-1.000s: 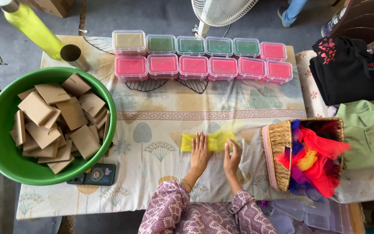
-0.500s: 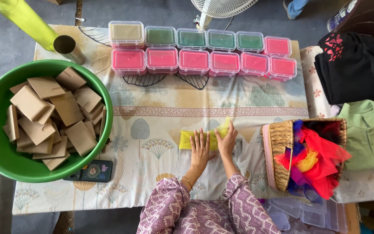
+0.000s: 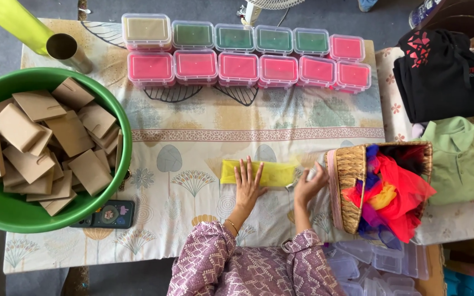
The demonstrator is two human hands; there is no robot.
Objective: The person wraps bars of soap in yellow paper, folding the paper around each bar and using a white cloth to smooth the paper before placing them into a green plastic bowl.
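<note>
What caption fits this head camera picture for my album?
Left hand flat on a yellow cloth, right hand beside a woven basket of bright cloths.

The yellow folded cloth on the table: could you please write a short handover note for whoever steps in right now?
Left hand: flat, palm down, pressing the yellow folded cloth on the patterned tablecloth.
Right hand: at the cloth's right end, beside the woven straw basket of bright fabric pieces; whether it grips anything cannot be told.
Done: the cloth lies folded into a long strip.
Left: many fabric pieces remain in the basket. Rows of lidded plastic boxes stand closed along the far edge; the green plastic tub of brown cardboard pieces sits untouched.
</note>
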